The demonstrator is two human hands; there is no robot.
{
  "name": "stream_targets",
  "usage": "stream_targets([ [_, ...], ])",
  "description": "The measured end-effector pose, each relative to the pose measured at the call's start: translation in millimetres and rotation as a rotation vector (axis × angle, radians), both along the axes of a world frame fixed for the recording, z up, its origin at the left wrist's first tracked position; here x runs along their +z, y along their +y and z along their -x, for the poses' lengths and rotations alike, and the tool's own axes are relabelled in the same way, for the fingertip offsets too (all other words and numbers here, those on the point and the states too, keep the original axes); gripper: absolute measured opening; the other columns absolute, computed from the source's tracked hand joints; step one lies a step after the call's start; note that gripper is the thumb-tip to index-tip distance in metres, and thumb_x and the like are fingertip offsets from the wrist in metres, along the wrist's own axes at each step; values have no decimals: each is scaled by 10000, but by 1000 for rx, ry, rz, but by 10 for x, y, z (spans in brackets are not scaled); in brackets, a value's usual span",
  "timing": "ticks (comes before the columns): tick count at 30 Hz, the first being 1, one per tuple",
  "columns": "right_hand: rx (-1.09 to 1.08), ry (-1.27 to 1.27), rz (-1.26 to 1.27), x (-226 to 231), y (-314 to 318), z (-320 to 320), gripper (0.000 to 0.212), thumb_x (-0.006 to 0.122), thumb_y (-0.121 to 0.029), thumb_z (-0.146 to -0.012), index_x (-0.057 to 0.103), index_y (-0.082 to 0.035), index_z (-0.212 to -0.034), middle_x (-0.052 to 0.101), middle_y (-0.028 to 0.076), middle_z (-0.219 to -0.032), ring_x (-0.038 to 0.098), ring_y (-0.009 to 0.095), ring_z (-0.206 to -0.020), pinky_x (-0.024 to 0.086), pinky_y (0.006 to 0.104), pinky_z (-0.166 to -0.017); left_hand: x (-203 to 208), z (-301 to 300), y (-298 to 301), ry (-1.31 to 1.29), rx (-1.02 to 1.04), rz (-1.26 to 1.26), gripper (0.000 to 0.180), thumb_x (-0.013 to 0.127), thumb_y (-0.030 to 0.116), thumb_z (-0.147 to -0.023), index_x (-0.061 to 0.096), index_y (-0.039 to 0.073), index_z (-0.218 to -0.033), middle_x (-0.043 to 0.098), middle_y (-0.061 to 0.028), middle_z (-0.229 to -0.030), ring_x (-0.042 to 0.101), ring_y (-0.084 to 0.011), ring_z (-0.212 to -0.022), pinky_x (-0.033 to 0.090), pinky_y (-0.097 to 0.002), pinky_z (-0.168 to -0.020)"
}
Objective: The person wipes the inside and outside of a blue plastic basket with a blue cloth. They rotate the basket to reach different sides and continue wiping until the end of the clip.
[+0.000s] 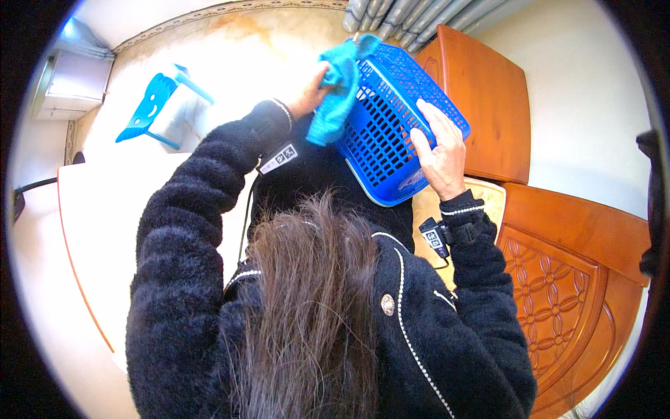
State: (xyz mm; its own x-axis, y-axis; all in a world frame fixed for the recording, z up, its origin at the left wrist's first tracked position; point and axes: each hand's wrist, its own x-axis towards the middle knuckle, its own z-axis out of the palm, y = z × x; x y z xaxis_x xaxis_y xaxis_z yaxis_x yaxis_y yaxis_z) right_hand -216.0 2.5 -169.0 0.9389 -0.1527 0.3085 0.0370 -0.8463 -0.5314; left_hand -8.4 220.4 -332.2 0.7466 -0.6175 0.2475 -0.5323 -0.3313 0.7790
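In front of me a blue plastic basket point(380, 133) with latticed walls is tipped on its side, close to my lap. My right hand point(443, 153) grips its right edge, thumb and fingers spread over the plastic. A turquoise cloth point(335, 105) is bunched in my left hand point(307, 91), whose fingers close around it. The cloth hangs down along the basket's left rim and touches it. The inside of the basket is mostly hidden from this angle.
A reddish-brown wooden cabinet point(485, 105) stands just right of the basket, below a grey curtain point(412, 21). Carved wooden furniture point(551, 300) is beside my right arm. A small blue stool point(150, 105) stands at the far left, and a white surface with an orange edge point(118, 230) nearer.
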Motion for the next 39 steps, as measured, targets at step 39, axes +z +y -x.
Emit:
stream_targets([
  [39,969,112,-432,1030,605,-513,377,625,-70,-830,659,-18,-1202,653,179,-1219,581,351,-1196,430,451,-1057,478,255,537,619,-350,36,518,552,180,-929,494,52,-1427,598,-84,-1327,496,-189,-1274,378,-368,-1099],
])
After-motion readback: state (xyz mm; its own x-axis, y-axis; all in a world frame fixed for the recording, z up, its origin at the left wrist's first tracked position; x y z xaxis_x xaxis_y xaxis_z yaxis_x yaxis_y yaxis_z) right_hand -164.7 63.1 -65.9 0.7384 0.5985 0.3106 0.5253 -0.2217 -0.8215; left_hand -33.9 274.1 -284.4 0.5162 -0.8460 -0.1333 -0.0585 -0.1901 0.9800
